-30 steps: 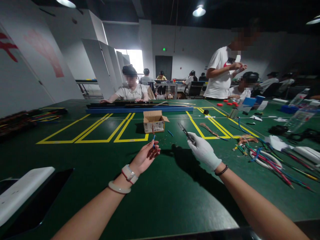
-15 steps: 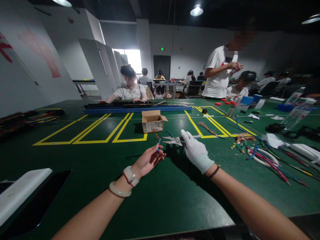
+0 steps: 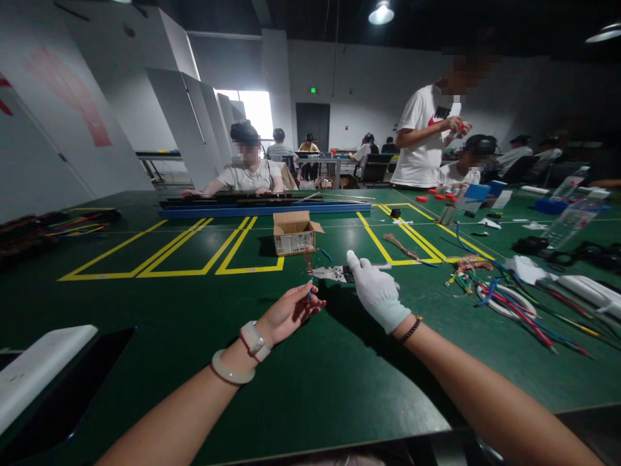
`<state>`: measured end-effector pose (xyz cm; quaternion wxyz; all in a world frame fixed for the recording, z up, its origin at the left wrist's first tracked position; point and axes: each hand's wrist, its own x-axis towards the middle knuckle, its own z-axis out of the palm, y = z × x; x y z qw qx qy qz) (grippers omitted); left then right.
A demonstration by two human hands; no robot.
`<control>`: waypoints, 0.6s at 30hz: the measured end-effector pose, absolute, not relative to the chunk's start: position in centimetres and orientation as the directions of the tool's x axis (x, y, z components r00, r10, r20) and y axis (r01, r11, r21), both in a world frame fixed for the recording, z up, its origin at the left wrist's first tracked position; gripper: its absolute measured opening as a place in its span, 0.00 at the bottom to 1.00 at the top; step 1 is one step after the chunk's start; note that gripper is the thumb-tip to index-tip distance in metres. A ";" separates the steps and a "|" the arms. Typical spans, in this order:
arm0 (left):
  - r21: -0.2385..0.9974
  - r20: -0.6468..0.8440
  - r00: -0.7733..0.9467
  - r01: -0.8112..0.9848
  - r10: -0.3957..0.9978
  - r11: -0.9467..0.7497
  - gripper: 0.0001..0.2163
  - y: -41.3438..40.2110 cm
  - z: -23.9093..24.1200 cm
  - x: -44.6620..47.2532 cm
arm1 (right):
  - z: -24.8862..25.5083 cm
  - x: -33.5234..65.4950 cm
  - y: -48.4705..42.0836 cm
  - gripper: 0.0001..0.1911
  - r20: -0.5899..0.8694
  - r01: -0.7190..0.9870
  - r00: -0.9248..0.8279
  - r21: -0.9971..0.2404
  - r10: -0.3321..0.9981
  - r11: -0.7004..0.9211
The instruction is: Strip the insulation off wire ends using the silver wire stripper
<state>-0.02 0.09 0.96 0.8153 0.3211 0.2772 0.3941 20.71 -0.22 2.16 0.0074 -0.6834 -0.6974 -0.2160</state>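
Between the thumb and fingers of my bare left hand (image 3: 291, 309) is a short blue wire (image 3: 310, 292), its upper end sticking up past the fingertips. My right hand (image 3: 376, 291), in a white glove, is wrapped round the handles of a pair of wire strippers (image 3: 334, 273). Their jaws point left and meet at the tip of the blue wire. Strands of bare copper (image 3: 308, 257) show just beyond the jaws, in front of a small open cardboard box (image 3: 294, 234). Another blue wire piece (image 3: 326, 255) lies on the table right of the box.
Yellow tape outlines (image 3: 247, 268) mark the green table. Long dark and blue strips (image 3: 266, 210) lie across its far side, where a person sits. Cables (image 3: 514, 307), a bundle of copper strands (image 3: 400, 246) and plastic bottles (image 3: 577, 217) are at right. A white power strip (image 3: 43, 372) lies at left.
The wire strippers' jaws have closed from wide apart onto the blue wire's tip. My right hand has shifted slightly left, and the view has tilted a little.
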 end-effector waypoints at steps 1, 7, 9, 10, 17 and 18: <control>0.752 -0.194 0.534 -0.457 0.823 0.474 0.06 0.1 1.0 0.0 | 2.2 20.8 -0.2 0.29 0.294 0.956 -0.069 0.291 0.953 -0.021; 0.925 -0.041 0.567 -0.290 0.823 0.245 0.09 0.4 0.8 -0.1 | 2.2 21.9 -0.5 0.17 0.235 0.991 -0.130 0.073 0.963 0.116; 0.990 0.026 0.566 -0.127 0.824 0.056 0.11 0.6 1.0 -0.4 | 2.2 22.3 -0.7 0.14 0.236 0.984 -0.161 -0.031 0.958 0.173; 0.998 0.061 0.565 -0.040 0.823 -0.046 0.12 0.6 1.2 -0.5 | 2.3 22.5 -0.8 0.14 0.232 0.978 -0.174 -0.075 0.957 0.196; 0.852 0.257 0.574 0.245 0.777 -0.463 0.12 0.4 2.1 -1.0 | 3.3 22.9 -1.0 0.15 0.125 0.872 -0.256 -0.398 0.958 0.285; 0.816 0.285 0.574 0.274 0.768 -0.508 0.12 0.4 2.1 -1.0 | 3.4 22.9 -1.0 0.15 0.091 0.845 -0.277 -0.451 0.956 0.288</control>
